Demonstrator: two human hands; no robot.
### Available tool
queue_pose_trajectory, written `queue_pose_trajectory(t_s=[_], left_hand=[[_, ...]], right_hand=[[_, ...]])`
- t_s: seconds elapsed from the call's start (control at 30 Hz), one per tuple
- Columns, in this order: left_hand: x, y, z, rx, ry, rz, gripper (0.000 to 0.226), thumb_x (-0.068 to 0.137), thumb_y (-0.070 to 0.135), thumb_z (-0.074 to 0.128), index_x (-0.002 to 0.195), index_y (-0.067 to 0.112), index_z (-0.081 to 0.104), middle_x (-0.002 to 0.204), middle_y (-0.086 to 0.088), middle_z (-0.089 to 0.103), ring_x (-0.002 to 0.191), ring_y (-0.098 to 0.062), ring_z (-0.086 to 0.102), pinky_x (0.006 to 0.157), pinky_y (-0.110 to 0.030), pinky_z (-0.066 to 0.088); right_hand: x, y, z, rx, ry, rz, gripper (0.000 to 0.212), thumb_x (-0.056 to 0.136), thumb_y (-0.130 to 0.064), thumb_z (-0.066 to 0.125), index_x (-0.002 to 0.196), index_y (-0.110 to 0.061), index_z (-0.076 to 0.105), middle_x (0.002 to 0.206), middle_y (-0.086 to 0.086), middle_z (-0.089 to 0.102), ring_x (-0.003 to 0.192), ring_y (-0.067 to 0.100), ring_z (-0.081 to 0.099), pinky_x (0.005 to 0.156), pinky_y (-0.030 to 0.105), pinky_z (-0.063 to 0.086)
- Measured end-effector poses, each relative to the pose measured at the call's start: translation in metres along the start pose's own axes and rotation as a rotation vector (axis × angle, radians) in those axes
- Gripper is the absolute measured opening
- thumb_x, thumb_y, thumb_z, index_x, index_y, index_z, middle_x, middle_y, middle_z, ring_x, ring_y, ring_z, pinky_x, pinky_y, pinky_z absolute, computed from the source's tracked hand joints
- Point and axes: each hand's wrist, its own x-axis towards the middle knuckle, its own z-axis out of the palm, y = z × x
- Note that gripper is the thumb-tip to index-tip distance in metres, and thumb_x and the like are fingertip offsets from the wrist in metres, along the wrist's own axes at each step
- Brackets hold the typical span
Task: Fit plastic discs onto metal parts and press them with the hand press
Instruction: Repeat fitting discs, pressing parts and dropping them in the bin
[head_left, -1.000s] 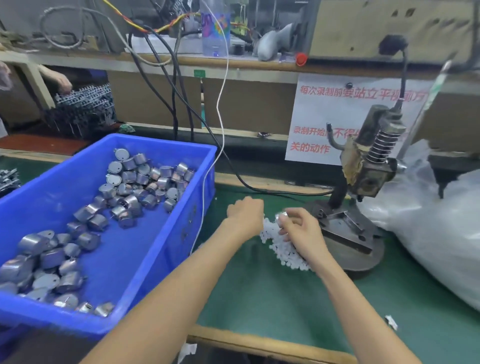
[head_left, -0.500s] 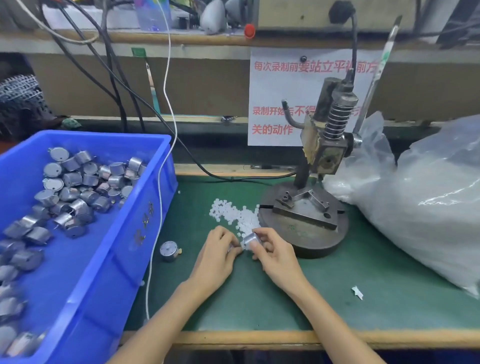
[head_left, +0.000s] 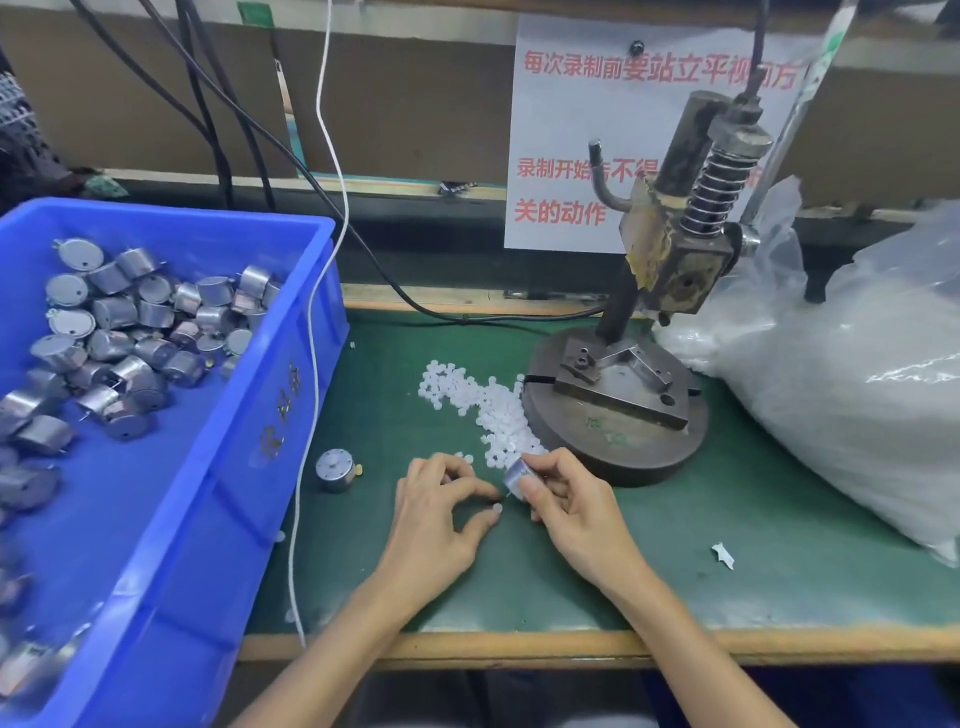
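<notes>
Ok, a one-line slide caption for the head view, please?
Right hand holds a metal part, left hand close beside it, near loose plastic discs and the hand press.

green bench mat (head_left: 727, 587), brown back panel (head_left: 415, 104)

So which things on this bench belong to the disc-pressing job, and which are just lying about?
In the job: hand press; pile of white plastic discs; metal part gripped by the right hand; left hand beside it; blue bin of metal parts; loose metal part on the mat.
Lying about: paper scrap; cables; paper notice; clear plastic bags, contents unclear.
</notes>
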Motion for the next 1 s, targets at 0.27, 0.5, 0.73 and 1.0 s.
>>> queue_pose_trajectory(t_s=[0.27, 0.5, 0.73, 1.0], left_hand=[[0.000, 0.003, 0.003, 0.032, 0.014, 0.013, 0.006, 0.079, 0.021, 0.073, 0.074, 0.020, 0.069, 0.089, 0.008, 0.049, 0.092, -0.013, 0.043, 0.076, -0.021, 0.020], [0.002, 0.003, 0.004, 0.065, 0.040, -0.064, 0.006, 0.083, 0.027, 0.068, 0.083, 0.021, 0.067, 0.092, 0.011, 0.043, 0.094, -0.006, 0.032, 0.076, -0.022, 0.018], [0.001, 0.003, 0.001, 0.051, 0.074, -0.095, 0.008, 0.089, 0.015, 0.060, 0.089, 0.018, 0.067, 0.098, 0.009, 0.048, 0.095, -0.010, 0.035, 0.076, -0.023, 0.019], [0.000, 0.001, 0.003, 0.051, 0.052, -0.092, 0.007, 0.081, 0.022, 0.068, 0.088, 0.024, 0.068, 0.097, 0.012, 0.047, 0.096, -0.006, 0.035, 0.076, -0.021, 0.018]], right_hand=[[0.000, -0.005, 0.001, -0.018, 0.045, -0.005, 0.021, 0.085, -0.043, 0.054, 0.097, -0.026, 0.057, 0.068, 0.013, 0.059, 0.056, 0.012, 0.049, 0.057, 0.033, 0.044], [0.001, -0.008, 0.003, -0.093, -0.024, -0.028, 0.008, 0.090, -0.032, 0.056, 0.097, -0.028, 0.056, 0.074, 0.018, 0.061, 0.064, 0.034, 0.050, 0.067, 0.050, 0.045], [0.001, -0.006, 0.005, -0.164, -0.063, -0.083, 0.009, 0.092, -0.017, 0.059, 0.094, -0.026, 0.057, 0.065, -0.014, 0.055, 0.057, 0.014, 0.046, 0.057, 0.026, 0.040], [0.001, -0.012, 0.007, -0.281, -0.043, -0.210, 0.011, 0.088, -0.017, 0.058, 0.093, -0.007, 0.061, 0.080, -0.029, 0.055, 0.062, -0.004, 0.048, 0.058, 0.005, 0.032]])
